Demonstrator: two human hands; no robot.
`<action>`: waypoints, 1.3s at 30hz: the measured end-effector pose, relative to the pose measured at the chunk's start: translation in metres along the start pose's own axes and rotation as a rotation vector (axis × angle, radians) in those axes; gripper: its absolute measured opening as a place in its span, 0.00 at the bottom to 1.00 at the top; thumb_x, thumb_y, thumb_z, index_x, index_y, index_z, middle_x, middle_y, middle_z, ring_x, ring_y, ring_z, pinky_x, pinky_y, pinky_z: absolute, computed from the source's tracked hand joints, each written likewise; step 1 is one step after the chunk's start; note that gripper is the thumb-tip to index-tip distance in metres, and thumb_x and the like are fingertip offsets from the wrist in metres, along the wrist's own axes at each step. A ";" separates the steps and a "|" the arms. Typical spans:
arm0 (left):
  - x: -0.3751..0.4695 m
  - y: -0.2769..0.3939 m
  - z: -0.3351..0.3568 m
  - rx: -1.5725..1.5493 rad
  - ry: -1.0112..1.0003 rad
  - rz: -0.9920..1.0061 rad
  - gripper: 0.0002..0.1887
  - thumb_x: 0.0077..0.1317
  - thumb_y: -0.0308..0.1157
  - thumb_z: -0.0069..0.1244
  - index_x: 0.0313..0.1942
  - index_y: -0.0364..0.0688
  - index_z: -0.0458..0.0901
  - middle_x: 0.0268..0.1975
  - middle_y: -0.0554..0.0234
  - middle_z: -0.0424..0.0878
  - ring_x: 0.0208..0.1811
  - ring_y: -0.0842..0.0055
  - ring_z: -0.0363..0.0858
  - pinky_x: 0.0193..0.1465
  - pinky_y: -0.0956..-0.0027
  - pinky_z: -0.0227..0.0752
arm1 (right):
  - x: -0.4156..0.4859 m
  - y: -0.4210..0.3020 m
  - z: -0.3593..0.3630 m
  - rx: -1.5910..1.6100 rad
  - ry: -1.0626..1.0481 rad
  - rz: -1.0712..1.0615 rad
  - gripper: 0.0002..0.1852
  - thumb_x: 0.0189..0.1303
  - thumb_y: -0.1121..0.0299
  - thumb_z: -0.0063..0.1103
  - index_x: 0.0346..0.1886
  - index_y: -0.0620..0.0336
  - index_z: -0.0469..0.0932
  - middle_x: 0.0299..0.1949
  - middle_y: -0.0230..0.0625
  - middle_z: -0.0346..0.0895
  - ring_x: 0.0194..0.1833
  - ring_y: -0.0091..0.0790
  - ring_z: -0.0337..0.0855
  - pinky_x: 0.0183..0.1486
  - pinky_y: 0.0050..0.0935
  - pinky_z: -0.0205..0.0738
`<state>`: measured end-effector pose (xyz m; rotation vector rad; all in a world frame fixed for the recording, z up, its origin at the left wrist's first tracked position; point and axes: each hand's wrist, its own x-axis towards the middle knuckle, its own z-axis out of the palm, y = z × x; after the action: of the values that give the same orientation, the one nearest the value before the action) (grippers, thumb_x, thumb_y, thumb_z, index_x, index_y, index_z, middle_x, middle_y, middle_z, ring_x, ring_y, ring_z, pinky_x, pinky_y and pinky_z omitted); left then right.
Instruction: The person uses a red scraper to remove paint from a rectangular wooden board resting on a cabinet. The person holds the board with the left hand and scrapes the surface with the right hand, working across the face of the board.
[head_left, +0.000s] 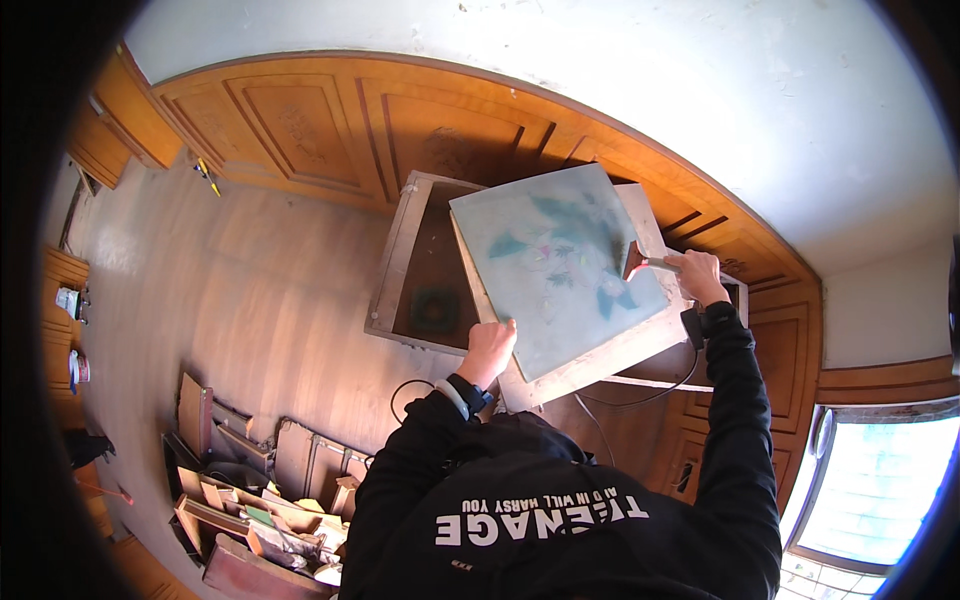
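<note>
A pale glass panel (555, 277) with a blue-green floral picture lies before me on a light wooden board (570, 367). Beneath both is a low wooden box frame (397, 255), open at the top on its left side. My left hand (487, 349) rests at the panel's lower left edge, its thumb on or beside the glass. In my right hand (697, 276) is the handle of a scraper (636, 262). The scraper's wide reddish head is over the right part of the panel; whether its edge touches the glass I cannot tell.
Orange wood wainscoting (300, 142) runs behind the box. A pile of broken boards and scraps (262, 510) lies at the lower left on the wood floor (292, 277). A yellow-handled tool (208, 177) lies near the wall. A dark cable (660, 397) loops by my right arm; a window (870, 487) is at right.
</note>
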<state>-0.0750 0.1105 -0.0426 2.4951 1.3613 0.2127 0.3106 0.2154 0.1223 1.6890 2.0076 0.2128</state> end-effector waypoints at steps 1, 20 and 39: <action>0.000 0.001 0.000 -0.003 0.003 -0.013 0.21 0.59 0.30 0.49 0.54 0.36 0.78 0.22 0.61 0.82 0.25 0.68 0.84 0.23 0.64 0.72 | 0.002 -0.006 -0.005 0.051 0.040 -0.037 0.23 0.54 0.69 0.63 0.54 0.31 0.80 0.33 0.34 0.82 0.38 0.40 0.84 0.36 0.38 0.75; 0.006 0.018 -0.007 0.069 -0.002 -0.149 0.21 0.56 0.35 0.58 0.51 0.42 0.80 0.38 0.57 0.80 0.29 0.66 0.82 0.28 0.60 0.72 | 0.029 0.049 0.030 0.151 0.085 -0.014 0.19 0.54 0.67 0.59 0.50 0.34 0.82 0.33 0.35 0.84 0.39 0.42 0.85 0.38 0.43 0.76; 0.016 0.044 0.011 0.083 0.102 -0.220 0.18 0.59 0.27 0.48 0.51 0.36 0.78 0.63 0.47 0.72 0.25 0.69 0.84 0.26 0.65 0.75 | 0.118 -0.137 -0.041 0.401 0.372 -0.669 0.24 0.53 0.69 0.65 0.54 0.31 0.80 0.32 0.37 0.78 0.39 0.44 0.80 0.36 0.41 0.69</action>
<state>-0.0281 0.0990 -0.0390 2.4037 1.7047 0.2423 0.1593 0.3068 0.0659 1.1294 2.9276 -0.1312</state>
